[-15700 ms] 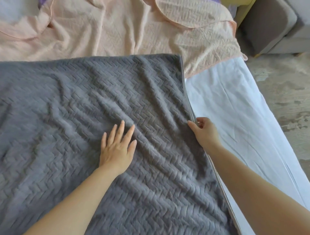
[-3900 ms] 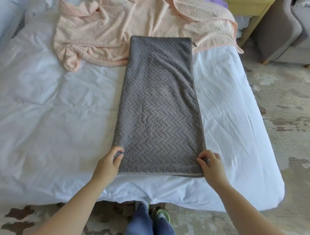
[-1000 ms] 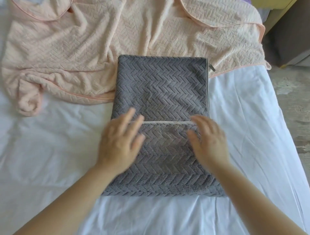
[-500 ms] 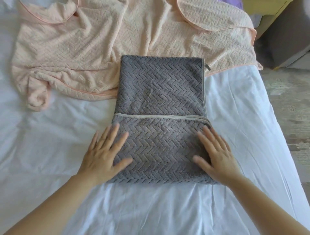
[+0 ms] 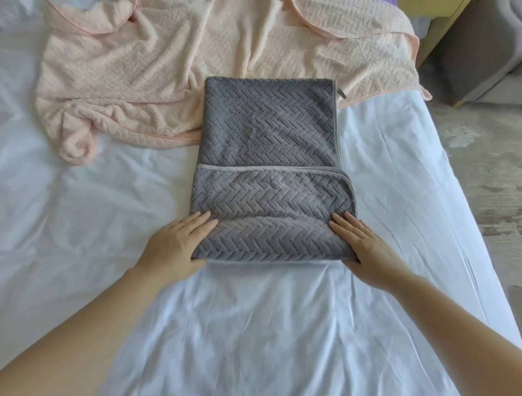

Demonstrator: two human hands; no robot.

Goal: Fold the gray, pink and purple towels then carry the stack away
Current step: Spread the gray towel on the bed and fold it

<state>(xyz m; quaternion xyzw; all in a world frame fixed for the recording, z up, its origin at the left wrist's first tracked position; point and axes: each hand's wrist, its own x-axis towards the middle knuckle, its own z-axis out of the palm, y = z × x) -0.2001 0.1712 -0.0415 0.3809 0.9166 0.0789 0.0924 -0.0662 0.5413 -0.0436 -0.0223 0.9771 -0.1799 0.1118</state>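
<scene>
The gray towel (image 5: 269, 135) lies folded in a long strip on the white bed, its near end turned over on itself with a pale hem across the middle. My left hand (image 5: 175, 248) holds the near left corner, fingers flat on top and thumb tucked under the edge. My right hand (image 5: 364, 248) holds the near right corner the same way. The near fold bulges slightly between them. The pink towel (image 5: 135, 73) lies crumpled and spread behind the gray one, partly under its far end. Only a sliver of the purple towel (image 5: 393, 2) shows at the top right.
The white bed sheet (image 5: 254, 325) covers the mattress, whose right edge drops to a worn floor (image 5: 485, 158). A gray sofa (image 5: 485, 48) and a yellow piece of furniture (image 5: 435, 25) stand at the far right corner.
Both hands slid back from lying flat on the folded part to the near corners, with thumbs now under the edge. The near fold has lifted a little.
</scene>
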